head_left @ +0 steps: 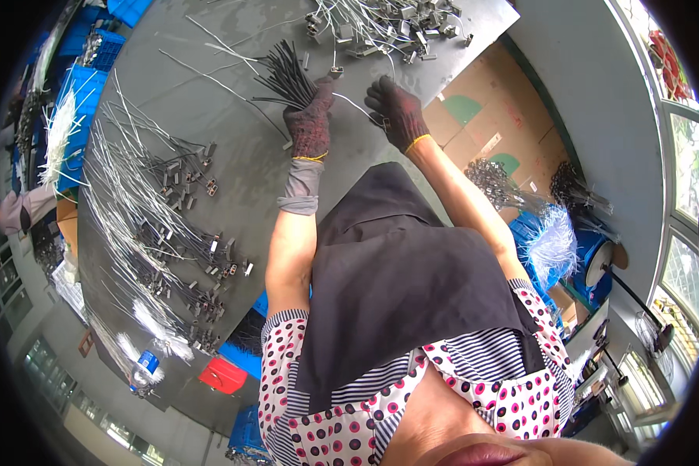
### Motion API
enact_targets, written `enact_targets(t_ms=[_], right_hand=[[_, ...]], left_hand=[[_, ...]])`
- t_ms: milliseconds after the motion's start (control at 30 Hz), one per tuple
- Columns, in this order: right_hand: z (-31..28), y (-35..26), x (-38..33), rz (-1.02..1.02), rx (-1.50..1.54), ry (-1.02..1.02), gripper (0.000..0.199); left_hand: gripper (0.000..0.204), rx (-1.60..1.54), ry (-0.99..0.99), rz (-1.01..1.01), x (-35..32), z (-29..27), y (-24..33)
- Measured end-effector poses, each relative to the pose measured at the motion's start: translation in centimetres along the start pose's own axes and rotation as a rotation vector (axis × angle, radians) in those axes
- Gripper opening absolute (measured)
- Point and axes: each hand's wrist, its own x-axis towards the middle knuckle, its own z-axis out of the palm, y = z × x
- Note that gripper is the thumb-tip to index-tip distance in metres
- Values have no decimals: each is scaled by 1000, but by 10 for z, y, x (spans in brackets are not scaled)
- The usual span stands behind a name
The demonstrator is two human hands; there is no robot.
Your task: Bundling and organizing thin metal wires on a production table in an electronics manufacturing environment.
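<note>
Both hands wear dark knit gloves, as I see it from the head camera. My left hand (311,120) is closed around a bundle of black tubes (286,74) that fans out up and leftwards over the grey table (210,101). My right hand (394,109) is curled, fingers pinched on a thin grey wire (355,106) that runs between the two hands. Beyond them lies a heap of metal connectors with wires (384,27); finished wire assemblies (163,225) lie spread well to the left. Cardboard boxes (489,132) stand just right of the table.
</note>
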Motion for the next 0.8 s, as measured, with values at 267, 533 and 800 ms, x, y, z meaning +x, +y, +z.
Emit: enact_targets(t_ms=[267, 533, 800], right_hand=[[11, 21, -42, -469, -1492, -120, 41], [-9, 6, -72, -327, -1047, -155, 35], [-16, 6, -81, -37, -401, -109, 37]], left_hand=[[25, -159, 40, -126, 2, -15, 22], [24, -296, -177, -165, 2, -24, 19], [23, -286, -145, -50, -11, -4, 14]])
